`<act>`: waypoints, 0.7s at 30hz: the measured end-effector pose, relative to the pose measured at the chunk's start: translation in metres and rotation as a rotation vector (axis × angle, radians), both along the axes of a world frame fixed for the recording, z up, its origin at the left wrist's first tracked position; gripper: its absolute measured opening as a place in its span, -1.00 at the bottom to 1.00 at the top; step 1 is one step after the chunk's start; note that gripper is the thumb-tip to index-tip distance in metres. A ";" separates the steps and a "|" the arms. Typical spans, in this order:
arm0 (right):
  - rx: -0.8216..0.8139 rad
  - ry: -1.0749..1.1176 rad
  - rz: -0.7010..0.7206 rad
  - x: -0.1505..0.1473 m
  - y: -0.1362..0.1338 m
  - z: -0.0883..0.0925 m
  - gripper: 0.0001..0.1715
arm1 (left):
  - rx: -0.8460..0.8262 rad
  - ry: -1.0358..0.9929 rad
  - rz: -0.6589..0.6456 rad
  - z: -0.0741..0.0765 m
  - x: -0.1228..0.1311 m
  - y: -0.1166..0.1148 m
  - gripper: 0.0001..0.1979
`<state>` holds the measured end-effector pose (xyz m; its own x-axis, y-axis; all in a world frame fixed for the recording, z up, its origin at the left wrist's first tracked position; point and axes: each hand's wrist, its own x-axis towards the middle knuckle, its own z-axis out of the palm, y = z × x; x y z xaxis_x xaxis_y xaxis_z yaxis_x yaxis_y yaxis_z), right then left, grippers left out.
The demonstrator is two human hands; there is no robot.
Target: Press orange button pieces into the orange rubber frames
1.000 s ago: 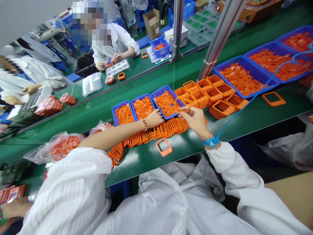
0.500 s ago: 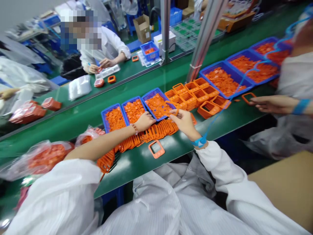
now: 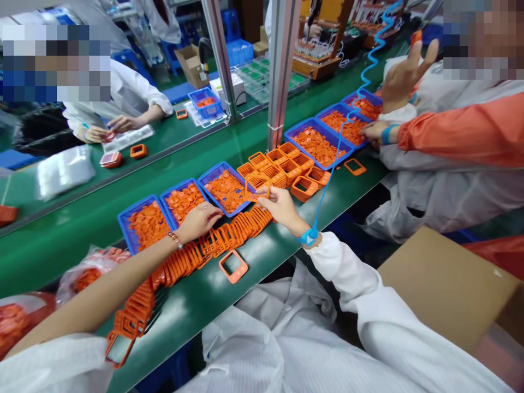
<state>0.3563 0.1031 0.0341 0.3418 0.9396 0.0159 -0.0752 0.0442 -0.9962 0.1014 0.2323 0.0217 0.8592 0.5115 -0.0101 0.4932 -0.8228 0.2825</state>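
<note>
An orange plastic frame (image 3: 246, 188) is pinched in my right hand (image 3: 283, 208), which wears a blue wrist strap. It is held over the near corner of a blue tray (image 3: 203, 176) of small orange pieces. My left hand (image 3: 200, 222) is closed, fingertips drawn together at the near edge of the trays; whatever lies between them is too small to make out. Below both hands, a long row of orange frames (image 3: 223, 238) leans along the green bench. One single orange frame (image 3: 244, 269) lies flat nearer to me.
Stacked orange frames (image 3: 283, 164) stand right of the trays, beside a metal post (image 3: 279, 82). Further right are more blue trays (image 3: 291, 134) and co-workers' hands (image 3: 374, 132). A coiled blue cord (image 3: 329, 185) runs from my strap. A cardboard box (image 3: 444, 284) sits at my right.
The view has swung to the right. My left hand's fingers now point down beside the tray edge; my right hand still holds its frame. A co-worker's hand at the right is now raised.
</note>
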 end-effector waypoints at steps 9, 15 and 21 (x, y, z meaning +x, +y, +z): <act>-0.001 0.005 0.004 0.002 -0.002 -0.001 -0.74 | 0.079 0.034 0.238 0.002 -0.029 0.023 -0.67; -0.029 0.010 0.024 0.001 -0.005 0.001 -0.70 | -0.001 0.200 0.277 -0.002 -0.028 0.029 -0.75; -0.090 0.047 0.091 0.004 -0.008 0.002 -0.59 | 0.046 0.051 0.393 0.022 -0.019 0.014 -0.59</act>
<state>0.3599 0.0946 0.0364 0.2536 0.9637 -0.0836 -0.1217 -0.0539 -0.9911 0.0825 0.2465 0.0438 0.5972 0.8019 -0.0172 0.7851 -0.5801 0.2170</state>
